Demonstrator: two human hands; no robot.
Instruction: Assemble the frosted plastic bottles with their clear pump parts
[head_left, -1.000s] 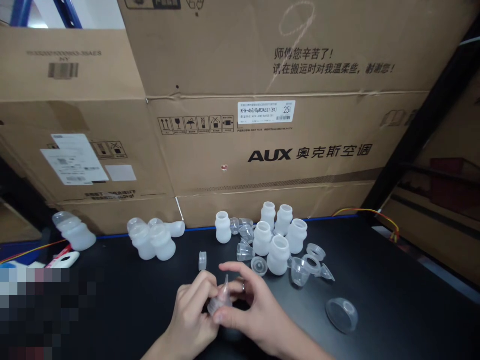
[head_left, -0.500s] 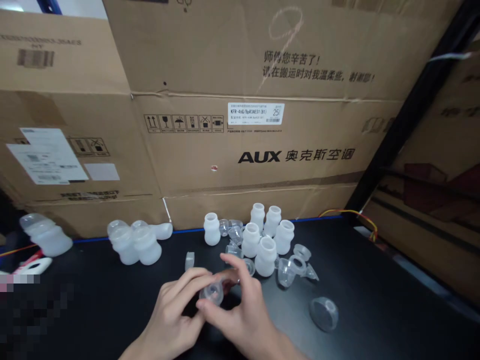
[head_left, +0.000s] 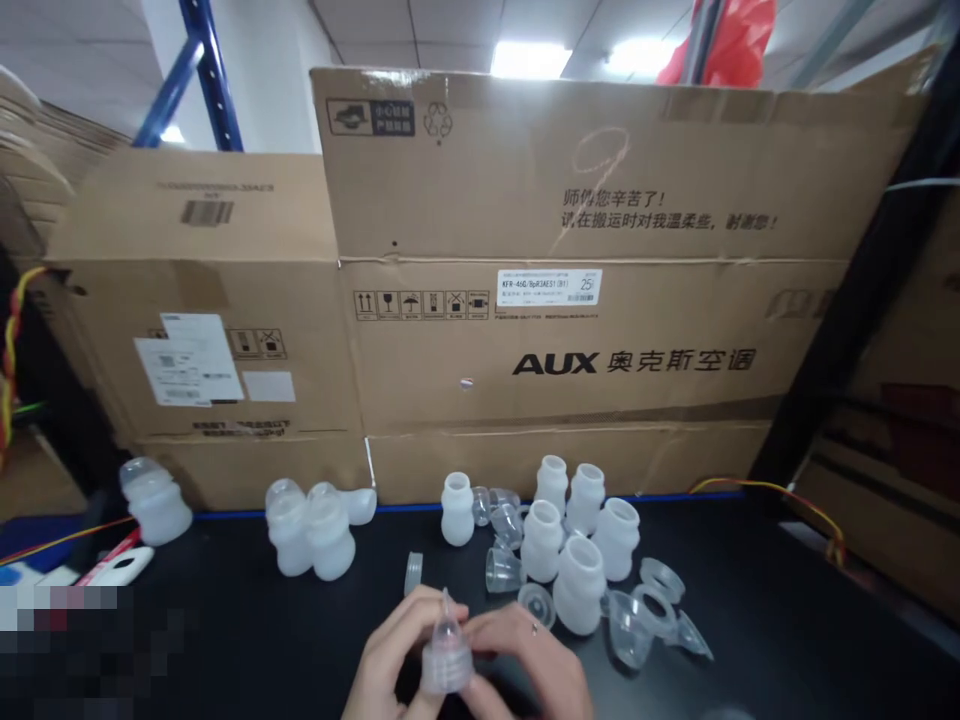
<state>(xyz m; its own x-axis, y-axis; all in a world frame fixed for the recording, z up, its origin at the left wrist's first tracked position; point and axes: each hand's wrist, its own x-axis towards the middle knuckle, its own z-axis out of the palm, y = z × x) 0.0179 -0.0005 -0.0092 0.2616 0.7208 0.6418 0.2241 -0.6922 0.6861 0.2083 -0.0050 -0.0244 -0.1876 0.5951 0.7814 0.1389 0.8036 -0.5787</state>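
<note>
A clear plastic nozzle cap (head_left: 448,665) with a ridged collar and a thin pointed tip stands upright between my hands, low in the middle of the view. My left hand (head_left: 397,655) grips its collar from the left. From the other side, the fingers of my right hand (head_left: 529,660) close on it too, partly hidden behind the cap. Just beyond my left hand a clear ring (head_left: 414,574) rests on its edge on the black table. Several open white bottles (head_left: 580,585) stand past my right hand, with clear cups (head_left: 504,570) and rings around them.
Capped white bottles (head_left: 330,535) stand at the left, near another bottle (head_left: 154,505). A white-and-red handled tool (head_left: 124,568) lies at the far left. Large cardboard boxes (head_left: 420,410) wall off the table's back edge. A dark post (head_left: 817,330) rises at the right.
The view has tilted upward and shifted left. Between my hands the clear piece has turned, so its pointed tip now faces up. My right fingers, raised before, have curled in closer.
</note>
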